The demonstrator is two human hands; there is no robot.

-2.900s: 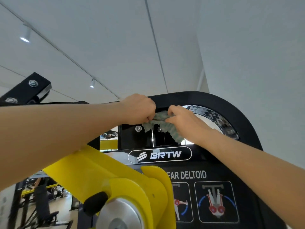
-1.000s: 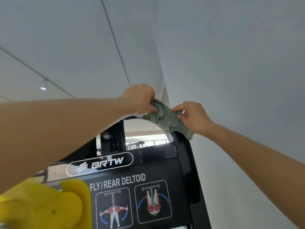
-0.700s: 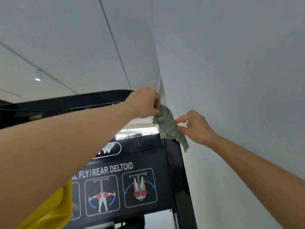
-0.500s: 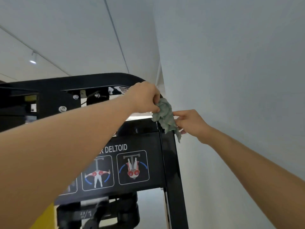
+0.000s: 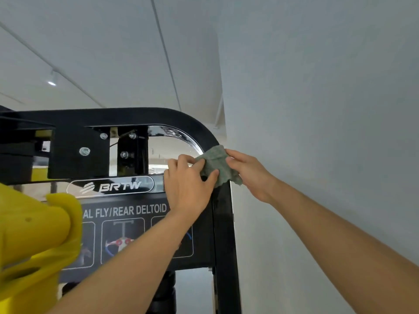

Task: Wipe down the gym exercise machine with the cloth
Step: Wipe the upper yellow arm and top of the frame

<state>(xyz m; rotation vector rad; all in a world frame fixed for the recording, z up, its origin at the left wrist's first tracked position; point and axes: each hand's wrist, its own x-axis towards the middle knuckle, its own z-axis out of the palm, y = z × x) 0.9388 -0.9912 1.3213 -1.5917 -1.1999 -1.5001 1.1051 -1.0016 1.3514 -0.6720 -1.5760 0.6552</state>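
So the green cloth (image 5: 215,164) is up at the top right corner of the machine (image 5: 223,234), right where the black frame curves over and turns into the upright post on the right. It's bunched up and laid against that bend, with its lower edge hanging a bit over the post. Both hands are on it. The left hand (image 5: 188,184) has the left side of the cloth, fingers curled over the top edge and the thumb stretched across the front, so it's basically pinching it. The right hand (image 5: 249,175) has the right side, fingertips bent onto the upper edge. I can't see that thumb, it's tucked behind the cloth or the hand. A shiny chrome strip (image 5: 181,133) runs along the inside of the curve, just above and left of the cloth. Below it there's a badge (image 5: 113,186) that says BRTW, and under that a label (image 5: 127,211) reading "AL FLY/REAR DELTOID" with little exercise diagrams, partly covered by the left forearm. A chunky yellow arm (image 5: 34,234) fills the lower left. A plain pale wall (image 5: 328,109) sits close to the post on the right, and a small light (image 5: 51,83) glows on the ceiling at upper left.
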